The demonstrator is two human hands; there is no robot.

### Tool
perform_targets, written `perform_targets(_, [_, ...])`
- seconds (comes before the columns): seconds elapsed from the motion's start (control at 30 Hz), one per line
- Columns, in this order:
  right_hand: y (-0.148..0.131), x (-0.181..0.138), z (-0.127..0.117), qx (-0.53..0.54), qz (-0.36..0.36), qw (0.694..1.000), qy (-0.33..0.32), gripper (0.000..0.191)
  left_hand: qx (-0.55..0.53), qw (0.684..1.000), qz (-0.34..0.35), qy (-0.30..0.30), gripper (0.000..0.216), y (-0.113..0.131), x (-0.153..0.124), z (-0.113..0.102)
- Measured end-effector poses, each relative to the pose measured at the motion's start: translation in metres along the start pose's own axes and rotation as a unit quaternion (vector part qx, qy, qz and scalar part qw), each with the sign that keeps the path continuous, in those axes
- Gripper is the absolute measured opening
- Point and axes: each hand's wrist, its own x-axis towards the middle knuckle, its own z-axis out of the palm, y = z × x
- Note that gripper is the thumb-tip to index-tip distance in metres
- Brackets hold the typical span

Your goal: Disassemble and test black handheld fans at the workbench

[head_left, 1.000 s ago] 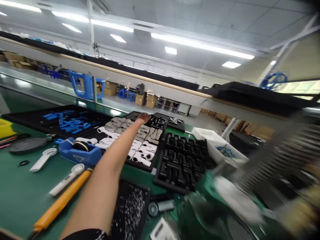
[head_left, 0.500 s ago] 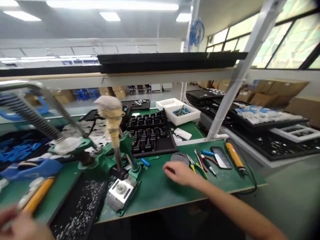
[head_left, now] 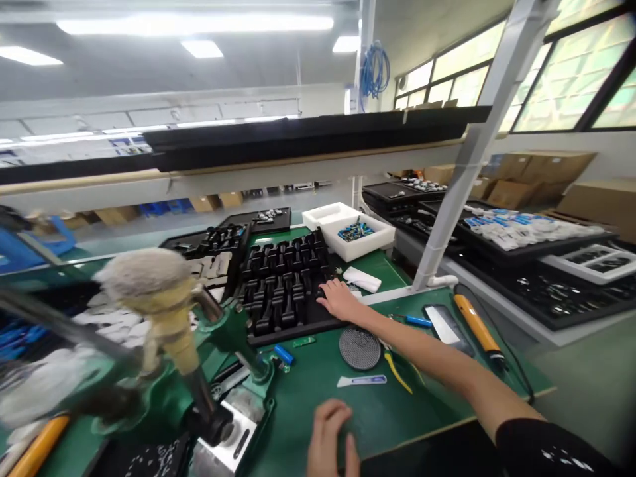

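My right hand (head_left: 340, 299) reaches over the right side of a black tray (head_left: 318, 323), its fingers extended and slightly apart near the black handle-like parts (head_left: 278, 291). Whether the fingertips touch a part is unclear. Low in the middle, my left hand (head_left: 328, 434) hovers by the front of the green bench, fingers loosely bent, thumb apart, nothing seen in it. Between the hands lie a small white-and-purple scraper (head_left: 362, 381) and a round grey perforated disc (head_left: 360, 348). On the left stands a green hand press (head_left: 231, 338) with a metal base plate (head_left: 238, 434).
Yellow-handled pliers (head_left: 395, 368), a phone (head_left: 447, 328) and an orange electric screwdriver (head_left: 477, 324) lie at the right. A white foam box (head_left: 360, 235) stands behind the tray. A white post (head_left: 447, 205) rises at the bench's back edge. A blue cylinder (head_left: 284, 354) lies near the press.
My right hand has moved forward and left to the black tray. My left hand has come from the far left to the middle front. The scraper now shows on the bench. The view has shifted.
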Motion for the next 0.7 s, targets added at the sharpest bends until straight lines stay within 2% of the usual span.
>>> perform_targets(0.07, [-0.01,-0.045,-0.007,0.04,-0.011,0.999,0.0,0.042,0.077,0.997,-0.003,0.03,0.041,-0.013,0.033,-0.014])
perform_targets(0.1, [-0.018,-0.069,-0.011,0.066,-0.015,0.998,-0.004,0.043,0.109,0.994,-0.012,0.026,0.05,-0.02,0.049,-0.019])
perform_targets(0.17, [-0.034,-0.109,-0.023,0.138,-0.026,0.99,-0.026,0.039,0.122,0.992,-0.031,-0.018,0.062,-0.032,0.078,-0.023])
perform_targets(0.2, [-0.041,-0.121,-0.03,0.202,-0.032,0.978,-0.042,0.04,0.097,0.992,-0.044,-0.061,0.055,-0.037,0.09,-0.023])
perform_targets(0.27, [-0.045,-0.124,-0.039,0.242,-0.024,0.968,-0.066,0.041,0.023,0.984,-0.104,-0.146,0.036,-0.04,0.104,-0.018])
perform_targets(0.3, [-0.041,-0.115,-0.04,0.229,-0.006,0.971,-0.07,0.044,-0.021,0.974,-0.148,-0.172,0.032,-0.039,0.106,-0.015])
perform_targets(0.37, [-0.023,-0.08,-0.037,0.15,0.066,0.985,-0.057,0.055,-0.115,0.944,-0.248,-0.185,0.037,-0.034,0.104,-0.008])
perform_targets(0.47, [0.013,-0.012,-0.022,0.075,0.165,0.983,0.003,0.042,-0.227,0.895,-0.345,-0.169,0.054,-0.026,0.086,0.002])
perform_targets(0.57, [0.038,0.037,-0.002,0.025,0.246,0.969,0.023,0.036,-0.236,0.886,-0.383,-0.111,0.064,-0.026,0.065,0.007])
perform_targets(0.7, [0.05,0.061,0.021,0.002,0.287,0.958,0.02,0.037,-0.232,0.886,-0.399,-0.037,0.067,-0.032,0.045,0.004])
